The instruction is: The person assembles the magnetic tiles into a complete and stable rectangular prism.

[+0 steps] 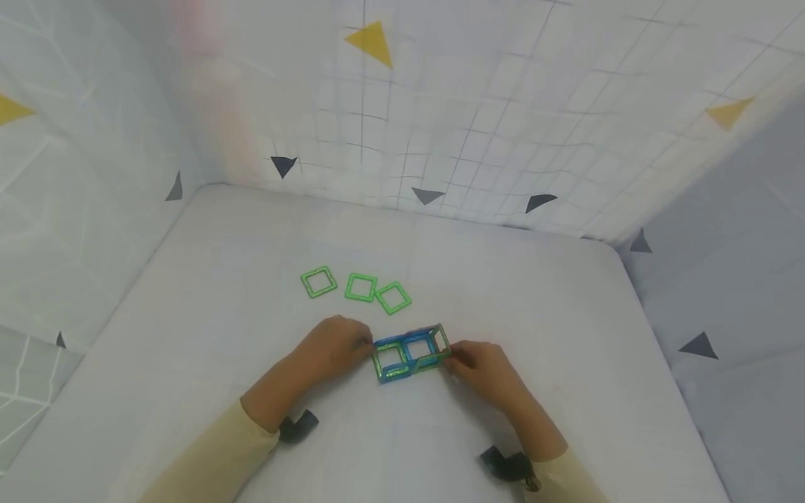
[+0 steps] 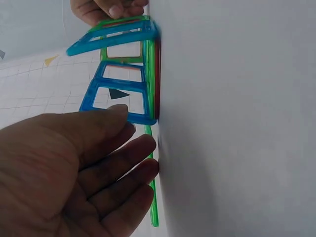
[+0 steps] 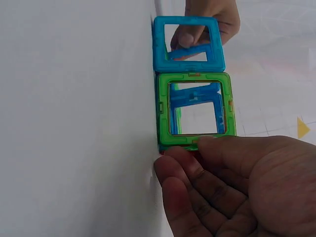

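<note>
Between the hands stands a small structure of blue and green magnetic tiles (image 1: 411,366), square open frames joined at their edges. My left hand (image 1: 333,347) pinches its left end; in the left wrist view the thumb lies on the lower corner of a blue tile (image 2: 121,85), the other fingers spread below. At the opposite end my right hand (image 1: 489,372) pinches the edge of a green tile (image 3: 195,77) between thumb and fingers. Next to that green tile, a blue tile (image 3: 159,44) stands upright in the right wrist view. Another blue tile (image 2: 116,40) tilts outward in the left wrist view.
Beyond the structure lie loose green square tiles: one at the left (image 1: 324,292), one in the middle (image 1: 360,299) and one at the right (image 1: 401,307), the last two touching or nearly so. The white table (image 1: 516,293) meets patterned walls (image 1: 465,126) behind and at the sides.
</note>
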Available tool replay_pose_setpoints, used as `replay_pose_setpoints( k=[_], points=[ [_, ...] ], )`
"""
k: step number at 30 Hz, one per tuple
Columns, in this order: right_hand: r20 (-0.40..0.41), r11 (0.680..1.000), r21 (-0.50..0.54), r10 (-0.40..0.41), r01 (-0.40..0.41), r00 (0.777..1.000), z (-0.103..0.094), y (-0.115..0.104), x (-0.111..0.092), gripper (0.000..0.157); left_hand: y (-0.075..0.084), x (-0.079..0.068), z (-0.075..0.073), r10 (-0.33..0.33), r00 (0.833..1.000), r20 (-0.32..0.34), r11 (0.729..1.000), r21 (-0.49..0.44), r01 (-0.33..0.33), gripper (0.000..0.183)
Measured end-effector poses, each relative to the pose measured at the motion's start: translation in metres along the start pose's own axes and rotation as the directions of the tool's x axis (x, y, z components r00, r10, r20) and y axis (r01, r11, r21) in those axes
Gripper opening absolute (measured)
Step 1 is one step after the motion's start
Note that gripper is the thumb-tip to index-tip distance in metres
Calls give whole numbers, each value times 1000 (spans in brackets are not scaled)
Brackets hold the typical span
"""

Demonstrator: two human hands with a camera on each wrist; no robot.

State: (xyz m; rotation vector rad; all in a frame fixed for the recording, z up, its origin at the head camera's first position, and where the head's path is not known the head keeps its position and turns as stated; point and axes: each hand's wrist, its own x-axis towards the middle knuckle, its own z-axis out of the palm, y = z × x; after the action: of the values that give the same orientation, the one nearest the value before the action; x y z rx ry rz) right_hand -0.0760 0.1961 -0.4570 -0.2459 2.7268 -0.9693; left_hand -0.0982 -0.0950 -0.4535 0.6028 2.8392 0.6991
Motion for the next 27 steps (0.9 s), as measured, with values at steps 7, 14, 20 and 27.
replay_pose_setpoints(
  k=[7, 14, 20, 27],
  points=[
    [-4, 999, 48, -3, 3, 1000, 9, 1, -7, 17, 2, 9, -5, -97, 995, -22, 994, -46, 96, 14],
    [-48, 998, 58, -18, 21, 999, 17, 1, -9, 20, 0, 12, -3, -115, 992, -56, 991, -80, 111, 14],
    [-38, 995, 92, -42, 45, 998, 22, 6, -9, 21, -6, 13, -3, -114, 991, -63, 989, -98, 107, 16],
    [-36, 987, 142, -71, 75, 997, 26, 14, -6, 23, -31, 18, -26, -238, 967, -97, 970, -82, 230, 29]
  ],
)
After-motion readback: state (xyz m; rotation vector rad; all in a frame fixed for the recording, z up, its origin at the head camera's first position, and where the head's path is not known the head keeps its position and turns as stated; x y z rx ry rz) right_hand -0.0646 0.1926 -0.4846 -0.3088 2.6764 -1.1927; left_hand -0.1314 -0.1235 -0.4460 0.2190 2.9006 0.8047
